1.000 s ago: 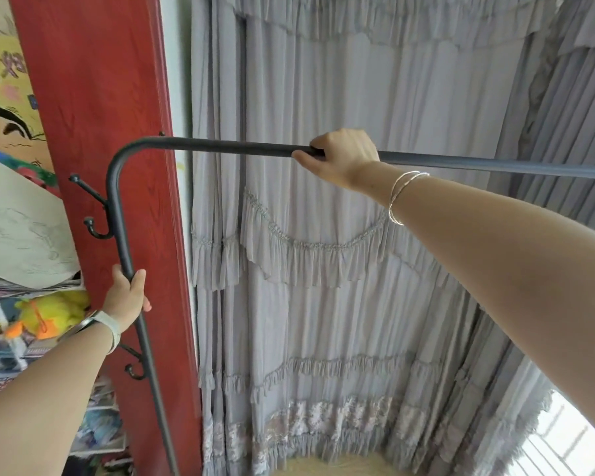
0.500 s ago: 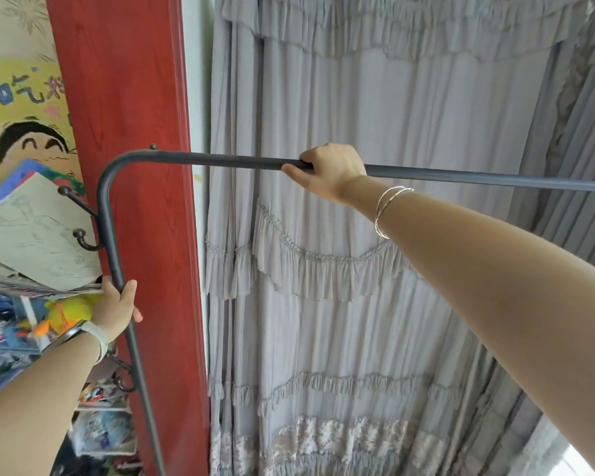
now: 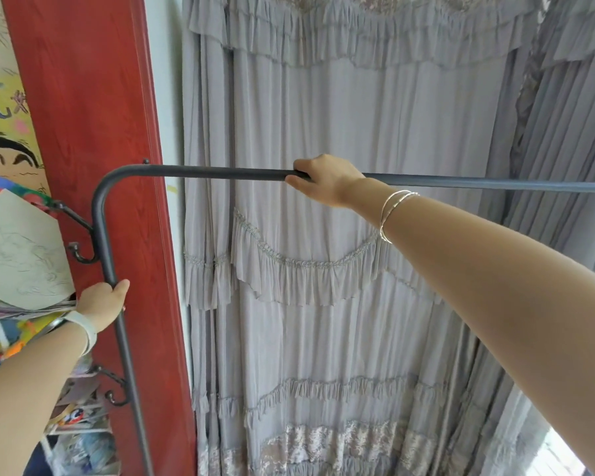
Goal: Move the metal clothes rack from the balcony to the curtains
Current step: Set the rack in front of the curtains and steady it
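Observation:
The dark metal clothes rack (image 3: 200, 173) fills the view: a horizontal top bar running right and a left upright with curled hooks. My right hand (image 3: 327, 182) is closed over the top bar near its middle. My left hand (image 3: 102, 304) grips the left upright below the upper hooks. Directly behind the rack hang the grey ruffled curtains (image 3: 340, 304), very close to the bar. The rack's base and right end are out of view.
A red wooden door frame (image 3: 93, 115) stands right behind the rack's left upright. Left of it are drawings and papers (image 3: 18, 255) and shelves with toys (image 3: 76, 441). Bright window light shows at the bottom right (image 3: 560, 455).
The view has tilted upward, so the rack bar and both hands sit lower in frame. Both grips are unchanged; the rack looks slightly closer to the curtains.

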{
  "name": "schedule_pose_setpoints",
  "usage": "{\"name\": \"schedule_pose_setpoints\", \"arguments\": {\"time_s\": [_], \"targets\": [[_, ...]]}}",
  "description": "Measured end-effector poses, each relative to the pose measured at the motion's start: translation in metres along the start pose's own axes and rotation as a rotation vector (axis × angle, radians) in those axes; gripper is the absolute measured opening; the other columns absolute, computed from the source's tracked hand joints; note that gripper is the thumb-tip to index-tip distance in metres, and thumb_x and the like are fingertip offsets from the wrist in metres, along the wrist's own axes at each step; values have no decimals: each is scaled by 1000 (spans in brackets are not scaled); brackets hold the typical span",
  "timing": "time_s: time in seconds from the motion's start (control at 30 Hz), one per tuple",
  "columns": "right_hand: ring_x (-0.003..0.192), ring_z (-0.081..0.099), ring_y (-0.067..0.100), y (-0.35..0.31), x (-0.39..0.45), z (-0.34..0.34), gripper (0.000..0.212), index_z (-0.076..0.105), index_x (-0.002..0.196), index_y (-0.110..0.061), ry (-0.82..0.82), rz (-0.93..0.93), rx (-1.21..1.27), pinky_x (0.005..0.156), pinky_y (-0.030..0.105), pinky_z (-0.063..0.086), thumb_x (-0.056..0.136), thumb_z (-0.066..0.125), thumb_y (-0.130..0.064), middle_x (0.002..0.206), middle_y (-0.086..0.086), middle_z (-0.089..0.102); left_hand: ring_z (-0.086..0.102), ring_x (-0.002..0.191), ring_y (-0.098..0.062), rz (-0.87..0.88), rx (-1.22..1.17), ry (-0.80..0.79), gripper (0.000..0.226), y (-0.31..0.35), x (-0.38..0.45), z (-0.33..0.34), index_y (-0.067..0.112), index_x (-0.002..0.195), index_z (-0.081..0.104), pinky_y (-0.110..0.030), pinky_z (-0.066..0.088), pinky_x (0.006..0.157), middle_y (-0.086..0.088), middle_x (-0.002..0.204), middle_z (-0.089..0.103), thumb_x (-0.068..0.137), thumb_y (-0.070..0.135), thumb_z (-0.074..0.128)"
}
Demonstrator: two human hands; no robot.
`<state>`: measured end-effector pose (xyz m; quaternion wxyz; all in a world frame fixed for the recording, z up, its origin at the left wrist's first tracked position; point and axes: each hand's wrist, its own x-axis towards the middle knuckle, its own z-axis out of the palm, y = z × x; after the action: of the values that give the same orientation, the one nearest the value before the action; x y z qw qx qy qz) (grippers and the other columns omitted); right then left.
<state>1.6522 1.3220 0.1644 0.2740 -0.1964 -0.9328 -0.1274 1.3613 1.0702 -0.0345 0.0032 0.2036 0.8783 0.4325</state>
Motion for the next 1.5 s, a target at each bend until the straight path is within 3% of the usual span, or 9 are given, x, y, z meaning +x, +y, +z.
{"name": "schedule_pose_setpoints", "arguments": {"time_s": [0.17,0.33,0.43,0.53,0.67,0.87,1.03,1.27,1.5], "targets": [[56,45,18,32,-28,-12,40,43,74,-19,-18,52,23,48,29,28,96,36,-52,62,-3,47,56,111,-48,-36,103,96,62,27,3,-17,-21,107,60,-46,42,97,-38,115,63,101,31,27],[65,47,24,47,-42,-19,36,44,80,-18,-37,55,32,56,33,32,98,35,-48,66,-3,46,58,110,-47,11,356,149,58,50,-17,-26,-17,109,60,-44,44,92,-38,116,61,101,26,23],[74,49,28,51,-49,-22,33,44,87,-16,-62,68,35,65,34,35,100,32,-44,80,4,52,62,95,-52,196,417,414,45,75,-24,-47,-12,102,60,-52,48,82,-40,101,62,96,23,32],[84,51,27,61,-61,-24,38,50,99,-12,-50,104,-43,76,38,38,102,28,-42,89,4,52,55,84,-52,614,398,689,23,112,-25,-68,-3,101,47,-57,45,67,-36,90,53,82,9,54],[101,53,32,84,-84,-28,35,52,114,-11,-7,147,-95,84,40,36,103,29,-35,107,13,59,54,87,-46,857,643,548,44,173,-23,-74,7,116,59,-53,43,77,-28,93,54,73,11,66],[104,54,33,126,-119,-46,32,52,117,-10,-13,246,-87,84,39,37,104,29,-27,113,14,59,62,88,-38,1106,689,432,27,230,-71,-24,4,106,64,-46,44,84,-18,90,69,86,13,48],[101,56,37,177,-148,-64,30,57,116,-8,-25,333,-46,79,40,42,103,33,-20,113,18,60,60,99,-40,1035,490,328,37,266,-103,25,4,126,57,-44,46,79,-21,109,66,93,9,39],[93,58,36,218,-175,-74,23,64,104,-12,29,332,-47,72,37,42,98,44,-22,102,15,65,56,100,-42,918,404,314,31,274,-127,28,1,117,63,-50,48,81,-23,102,64,95,18,49],[101,56,38,239,-176,-70,25,64,109,-7,48,385,-56,93,44,36,100,42,-13,107,17,65,54,97,-40,875,462,197,25,299,-139,34,-6,103,60,-51,44,83,-27,99,60,97,13,45]]}}
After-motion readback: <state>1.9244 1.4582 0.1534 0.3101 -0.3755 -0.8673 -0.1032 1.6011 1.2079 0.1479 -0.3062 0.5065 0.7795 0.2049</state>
